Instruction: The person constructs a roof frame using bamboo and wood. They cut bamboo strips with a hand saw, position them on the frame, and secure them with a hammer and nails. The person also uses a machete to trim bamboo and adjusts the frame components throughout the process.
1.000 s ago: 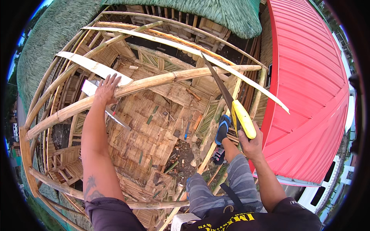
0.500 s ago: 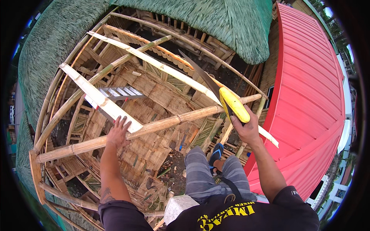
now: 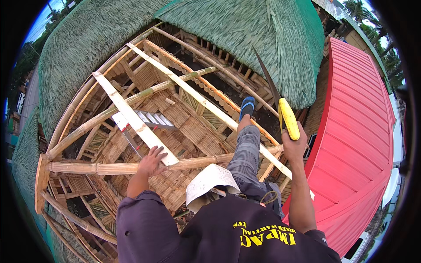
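My right hand is closed round the yellow handle of a handsaw. The saw points up and away, its dark blade in the air to the right of the frame and touching no wood. My left hand lies with fingers stretched over the near end of a wide pale plank. That plank rests across two bamboo poles, its near end by the thick near pole. A narrower pale strip also crosses the poles, running down to the right, where its near end passes left of my right forearm.
One foot in a blue-black slipper is stretched out over the frame. A white container hangs at my waist. An aluminium ladder stands below the plank. A red metal roof rises on the right, thatched roofs beyond.
One leg has swung forward over the frame. The saw has come off the narrow strip's area, up and to the right. My left hand stays on the plank's near end.
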Motion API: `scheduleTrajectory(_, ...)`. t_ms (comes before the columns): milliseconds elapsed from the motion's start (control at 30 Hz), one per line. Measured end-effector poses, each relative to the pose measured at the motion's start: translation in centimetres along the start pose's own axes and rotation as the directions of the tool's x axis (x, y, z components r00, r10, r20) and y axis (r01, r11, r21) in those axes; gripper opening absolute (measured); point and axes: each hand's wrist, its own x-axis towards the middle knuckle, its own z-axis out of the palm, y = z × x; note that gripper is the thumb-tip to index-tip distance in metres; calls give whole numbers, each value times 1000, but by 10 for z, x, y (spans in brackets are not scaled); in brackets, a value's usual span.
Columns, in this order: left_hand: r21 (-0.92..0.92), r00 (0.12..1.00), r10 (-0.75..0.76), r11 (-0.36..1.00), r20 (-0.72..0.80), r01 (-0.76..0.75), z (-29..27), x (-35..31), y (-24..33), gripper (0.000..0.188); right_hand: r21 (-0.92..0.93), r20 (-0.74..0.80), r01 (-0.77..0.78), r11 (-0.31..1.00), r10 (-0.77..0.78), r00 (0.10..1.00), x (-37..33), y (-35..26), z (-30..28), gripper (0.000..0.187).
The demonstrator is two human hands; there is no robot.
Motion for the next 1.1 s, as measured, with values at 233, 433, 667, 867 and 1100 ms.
scheduleTrajectory(233, 14, 998, -58, 998, -29, 58, 0, 11, 2, 86, 168, 481, 52, 984, -128, 867, 25, 19, 105, 21)
scheduleTrajectory(433, -126, 983, -164, 980, -81, 153, 3, 23, 0, 76, 216, 692, 33, 976, -177, 700, 81, 20, 194, 24)
scheduleTrajectory(667, -68, 963, -263, 964, -65, 258, -14, 39, 3, 64, 154, 633, -34, 988, -72, 770, 157, -2, 211, 23)
scheduleTrajectory(867, -139, 964, -251, 955, 84, 260, -25, 51, -6, 63, 190, 519, -190, 963, 65, 852, 167, 29, 265, 24)
scheduleTrajectory(1100, -88, 968, -213, 975, -135, 202, 4, 43, -18, 57, 398, 475, -411, 820, 199, 857, 122, 80, 307, 23)
